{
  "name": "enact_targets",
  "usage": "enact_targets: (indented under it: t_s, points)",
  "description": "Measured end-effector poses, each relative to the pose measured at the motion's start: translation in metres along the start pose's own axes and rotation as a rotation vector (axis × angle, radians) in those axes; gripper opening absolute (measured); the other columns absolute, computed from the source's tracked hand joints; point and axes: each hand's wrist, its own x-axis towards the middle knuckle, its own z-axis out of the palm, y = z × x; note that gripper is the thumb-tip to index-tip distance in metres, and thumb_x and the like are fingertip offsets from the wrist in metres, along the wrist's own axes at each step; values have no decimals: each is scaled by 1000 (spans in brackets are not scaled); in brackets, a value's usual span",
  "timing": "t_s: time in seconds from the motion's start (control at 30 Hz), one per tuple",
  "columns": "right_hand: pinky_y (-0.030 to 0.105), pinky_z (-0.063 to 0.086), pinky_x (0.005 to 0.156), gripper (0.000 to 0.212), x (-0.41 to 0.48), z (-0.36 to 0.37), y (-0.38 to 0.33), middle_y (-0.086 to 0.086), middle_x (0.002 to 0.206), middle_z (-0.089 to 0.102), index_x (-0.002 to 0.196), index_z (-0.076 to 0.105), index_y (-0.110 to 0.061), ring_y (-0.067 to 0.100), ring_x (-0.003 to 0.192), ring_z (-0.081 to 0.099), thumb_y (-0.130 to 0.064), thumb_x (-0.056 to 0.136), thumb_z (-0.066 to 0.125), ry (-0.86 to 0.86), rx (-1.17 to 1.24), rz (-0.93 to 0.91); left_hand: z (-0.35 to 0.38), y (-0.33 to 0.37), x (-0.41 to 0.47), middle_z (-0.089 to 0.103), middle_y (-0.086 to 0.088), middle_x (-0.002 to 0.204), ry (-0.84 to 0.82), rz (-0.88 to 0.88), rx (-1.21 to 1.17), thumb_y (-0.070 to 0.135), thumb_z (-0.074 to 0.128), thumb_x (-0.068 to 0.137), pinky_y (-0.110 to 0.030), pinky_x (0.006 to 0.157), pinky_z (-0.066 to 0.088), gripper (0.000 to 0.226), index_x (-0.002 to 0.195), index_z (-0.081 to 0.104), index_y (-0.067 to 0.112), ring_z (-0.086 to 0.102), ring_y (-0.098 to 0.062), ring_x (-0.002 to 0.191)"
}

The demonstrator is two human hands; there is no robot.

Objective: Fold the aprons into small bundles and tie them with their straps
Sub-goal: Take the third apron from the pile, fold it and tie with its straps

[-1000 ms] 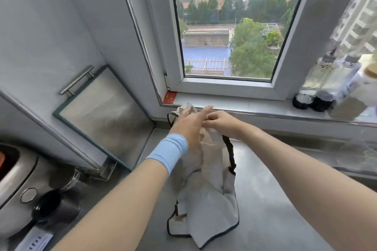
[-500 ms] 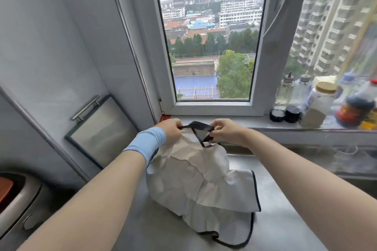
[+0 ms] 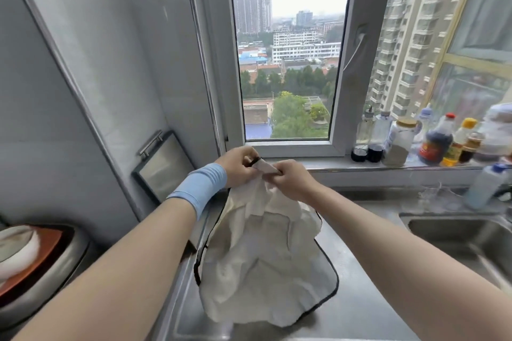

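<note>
The left hand [image 3: 238, 166], just above centre frame, pinches the apron's top edge, where a bit of black strap [image 3: 254, 160] shows. If that pinch slackens, the corner will likely drop and the cloth slump into a heap that must be sorted again. The apron [image 3: 263, 271] hangs from both hands down the centre of the frame, its lower part crumpled on the counter [image 3: 365, 299]. Lifted this way it is far from flat, so a fold begun now risks coming out lopsided and too bulky to tie. The right hand [image 3: 293, 180], just right of the left and nearly touching it, grips the same edge with curled fingers. With the hands this close the width is bunched, and a strap hidden in the folds could get trapped inside. Farther right, a swung hem could trail into the sink [image 3: 457, 232], or a loose strap catch the bottles [image 3: 435, 144] at mid right. The apron is off-white, thin and much creased, edged in black binding, and wider at the bottom than at its gathered top.
</note>
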Motion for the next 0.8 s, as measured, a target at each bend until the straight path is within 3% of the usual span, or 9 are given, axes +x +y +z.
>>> enact_targets:
  t_s: [0.1, 0.27, 0.4, 0.47, 0.57, 0.67, 0.73, 0.8]
  points:
    - [29, 31, 53, 32, -18, 1, -10, -7, 53, 46, 61, 59, -12, 8, 53, 37, -32, 83, 70, 78, -32, -5, -8, -11, -24, 69, 6, 86, -59, -12, 122, 27, 67, 86, -29, 73, 54, 12, 96, 62, 31, 60, -14, 72]
    - [28, 43, 61, 12, -48, -11, -14, 0, 67, 60, 78, 69, -14, 14, 63, 53, -26, 81, 70, -99, -224, 118, -23, -17, -53, 66, 1, 91, 20, -58, 124, 18, 62, 89, -22, 60, 46, 10, 93, 65, 26, 57, -16, 70]
    - [30, 34, 57, 28, -57, -11, -34, -7, 61, 54, 66, 58, -21, 11, 57, 46, -23, 93, 62, -18, -158, 108, -31, -6, -65, 63, -5, 115, 12, -124, 367, 13, 51, 91, -27, 79, 47, 26, 114, 64, 17, 60, -27, 101]
    - [30, 32, 54, 34, -59, -11, -48, -6, 55, 48, 64, 55, -19, 12, 52, 41, -20, 99, 54, -14, -22, 92, -37, 0, -69, 62, -6, 118, 22, -130, 446, 15, 49, 92, -29, 83, 46, 28, 117, 62, 16, 59, -28, 106]
    - [31, 32, 55, 35, -58, -23, -59, -4, 55, 50, 70, 61, -16, 16, 53, 44, -25, 101, 50, 107, 9, 100, -48, 1, -72, 66, -5, 111, 71, -73, 392, 22, 53, 93, -30, 85, 49, 21, 109, 65, 17, 64, -26, 99]
    - [36, 34, 59, 39, -59, -46, -62, -2, 60, 54, 74, 62, -8, 20, 60, 50, -32, 102, 49, 289, -102, 67, -58, -3, -76, 72, 0, 87, -81, -56, 264, 15, 62, 85, -28, 79, 57, 11, 90, 69, 22, 70, -16, 74]
    - [38, 43, 66, 35, -63, -58, -63, 2, 74, 64, 87, 67, -12, 25, 76, 61, -37, 102, 47, 339, -295, 92, -60, -2, -75, 73, 4, 80, -94, -52, 287, 7, 60, 84, -25, 77, 57, 21, 88, 72, 22, 71, -13, 72]
    - [38, 46, 80, 26, -68, -63, -66, 6, 108, 66, 116, 65, -22, 28, 103, 60, -34, 98, 50, 314, -611, 152, -60, 6, -71, 72, 4, 83, 12, -26, 288, 3, 51, 87, -27, 76, 56, 29, 89, 71, 24, 70, -17, 75]
